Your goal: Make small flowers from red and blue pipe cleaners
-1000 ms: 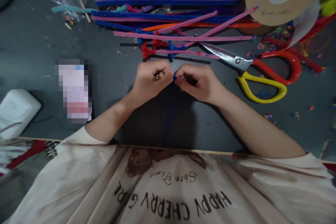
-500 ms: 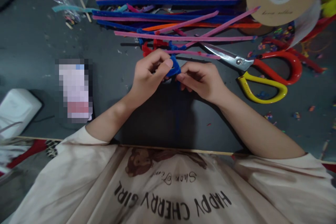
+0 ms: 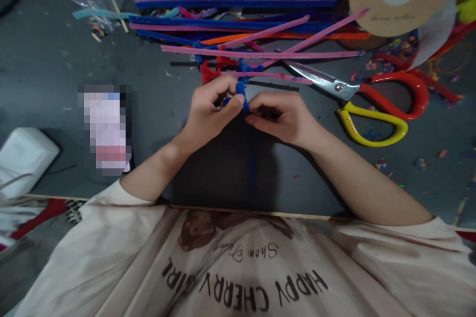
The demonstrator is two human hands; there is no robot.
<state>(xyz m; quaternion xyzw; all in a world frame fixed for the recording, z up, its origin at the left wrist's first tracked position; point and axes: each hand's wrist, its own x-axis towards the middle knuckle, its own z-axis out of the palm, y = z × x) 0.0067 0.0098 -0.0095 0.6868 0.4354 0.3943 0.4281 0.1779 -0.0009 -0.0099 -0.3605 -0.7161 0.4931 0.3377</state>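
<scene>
My looped, fuzzy craft stem (image 3: 241,93) is deep blue; my long-bladed metal scissors (image 3: 346,90) are silver, red and yellow; my cream fabric shirt (image 3: 238,275) carries brown and black print.

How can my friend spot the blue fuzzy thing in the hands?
On the dark table, find the left hand and right hand nearly meeting. Between them is a bent blue fuzzy strip pinched by the left hand. Unlike the straight pink stick lying beyond, it's held.

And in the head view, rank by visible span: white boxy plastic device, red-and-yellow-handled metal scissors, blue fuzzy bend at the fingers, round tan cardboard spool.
1. Scissors
2. Spool, cut off by the frame's top
3. White device, cut off at left
4. Blue bend, partly covered
</scene>
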